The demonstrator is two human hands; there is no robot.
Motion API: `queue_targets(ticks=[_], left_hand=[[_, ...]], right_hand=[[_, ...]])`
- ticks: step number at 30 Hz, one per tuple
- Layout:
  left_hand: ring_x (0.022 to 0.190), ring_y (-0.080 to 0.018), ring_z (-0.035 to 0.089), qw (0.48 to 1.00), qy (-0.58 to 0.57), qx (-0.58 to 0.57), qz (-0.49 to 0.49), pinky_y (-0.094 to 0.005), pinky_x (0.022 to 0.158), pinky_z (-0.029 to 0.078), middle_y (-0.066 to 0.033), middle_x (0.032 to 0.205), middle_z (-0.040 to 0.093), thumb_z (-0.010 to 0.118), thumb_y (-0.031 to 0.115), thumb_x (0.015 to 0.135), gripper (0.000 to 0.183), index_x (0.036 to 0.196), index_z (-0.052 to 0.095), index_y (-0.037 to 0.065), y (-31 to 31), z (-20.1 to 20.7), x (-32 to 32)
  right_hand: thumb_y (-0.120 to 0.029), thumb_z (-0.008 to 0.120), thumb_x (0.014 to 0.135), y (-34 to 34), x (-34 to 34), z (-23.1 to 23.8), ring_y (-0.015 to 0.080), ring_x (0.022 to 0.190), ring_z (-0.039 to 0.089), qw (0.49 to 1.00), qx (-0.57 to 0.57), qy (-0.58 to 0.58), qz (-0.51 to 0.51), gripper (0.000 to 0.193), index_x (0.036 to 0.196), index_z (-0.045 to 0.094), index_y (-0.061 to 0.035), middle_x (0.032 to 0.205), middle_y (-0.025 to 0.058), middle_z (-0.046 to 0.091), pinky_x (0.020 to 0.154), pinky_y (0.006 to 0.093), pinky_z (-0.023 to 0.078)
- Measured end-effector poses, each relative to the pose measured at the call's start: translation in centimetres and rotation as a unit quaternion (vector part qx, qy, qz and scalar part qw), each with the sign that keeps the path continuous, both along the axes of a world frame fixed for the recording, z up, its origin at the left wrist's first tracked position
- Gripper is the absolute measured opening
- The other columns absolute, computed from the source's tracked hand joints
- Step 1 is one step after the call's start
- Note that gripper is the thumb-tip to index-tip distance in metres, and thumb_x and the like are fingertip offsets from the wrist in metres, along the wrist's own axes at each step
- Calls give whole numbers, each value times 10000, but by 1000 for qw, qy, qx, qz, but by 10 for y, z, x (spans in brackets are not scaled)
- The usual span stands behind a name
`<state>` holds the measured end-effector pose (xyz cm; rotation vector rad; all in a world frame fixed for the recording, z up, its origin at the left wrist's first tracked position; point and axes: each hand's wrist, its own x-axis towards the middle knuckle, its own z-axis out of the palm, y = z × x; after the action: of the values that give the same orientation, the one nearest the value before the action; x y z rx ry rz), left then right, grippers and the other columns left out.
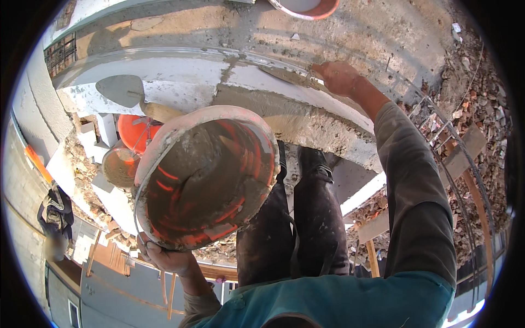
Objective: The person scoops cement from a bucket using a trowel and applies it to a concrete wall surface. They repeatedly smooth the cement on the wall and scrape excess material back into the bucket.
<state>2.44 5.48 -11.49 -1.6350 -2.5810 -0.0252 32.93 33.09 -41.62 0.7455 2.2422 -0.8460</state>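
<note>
My left hand (168,259) is closed on the lower rim of a tilted orange bucket (152,150), beside its wire handle. Grey wet mortar (205,172) coats the bucket's inside and lies in it. At the wall top, my right hand (340,79) is closed on a plastering trowel (292,78), its long thin blade seen nearly edge-on against the white block. The grip is hidden by my fingers. A pointed trowel (121,91) with a wooden handle (161,112) lies on the white blocks (180,82) beyond the bucket.
Behind the bucket are a smaller orange bucket (130,133) and a mortar-smeared container (121,165). Another bucket (307,10) stands at the far edge. Steel bars (462,145) and brick rubble (481,109) lie right. A person (56,216) in dark clothing is far below left.
</note>
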Motion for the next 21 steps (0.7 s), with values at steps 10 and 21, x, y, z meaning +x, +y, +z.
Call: queue_targets(ticks=[10,21], left_hand=[[1012,-350,587,998,-53,-31,8,-417,807,504,-226,1127,575,683,403,825,552,1041,500,-71,-69,22,-9],[917,-368,602,993,8,-112,-31,-412,729,489,-192,998,606,671,305,849,423,977,484,-52,-92,29,-4]], right_hand=[[-34,527,841,14,16,-9,310,1094,574,989,-36,-133,-47,494,1313,468,-167,1162,145,600,904,438,474],[-57,585,792,22,-88,-13,336,1098,561,998,-58,-21,-27,518,1296,483,-122,1142,199,584,941,449,446]])
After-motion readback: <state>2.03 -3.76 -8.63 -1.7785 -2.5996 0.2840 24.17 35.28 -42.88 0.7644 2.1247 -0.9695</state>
